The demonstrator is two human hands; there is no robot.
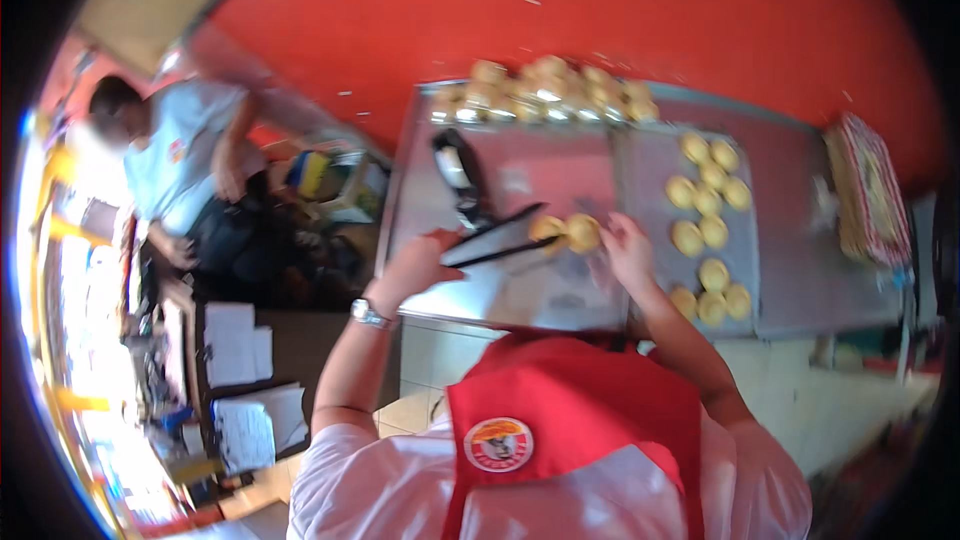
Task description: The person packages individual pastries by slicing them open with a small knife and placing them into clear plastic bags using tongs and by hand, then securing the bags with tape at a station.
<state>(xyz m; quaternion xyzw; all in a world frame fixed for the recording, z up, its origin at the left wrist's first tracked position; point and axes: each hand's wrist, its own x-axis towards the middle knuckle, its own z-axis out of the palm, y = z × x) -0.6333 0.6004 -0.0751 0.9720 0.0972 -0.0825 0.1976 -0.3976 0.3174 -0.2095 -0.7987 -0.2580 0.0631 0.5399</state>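
My left hand (416, 270) grips black tongs (502, 249) whose two arms are spread. The tips reach a round golden pastry cup (547, 228), and the lower arm crosses its front. A second pastry cup (582, 232) sits right beside the first. My right hand (628, 249) is just right of this second cup with its fingers apart; blur hides whether they touch it. Both cups are over the metal table (442, 292). To the right, several similar pastry cups (707, 200) lie spread on a metal tray (645, 165).
Several clear-wrapped pastries (551, 86) are piled along the back edge by the red wall (562, 0). A black-and-white package (457, 172) lies left of the tongs. A patterned box (870, 195) stands far right. Another person (195, 157) is at left, near papers (238, 345) on a dark surface.
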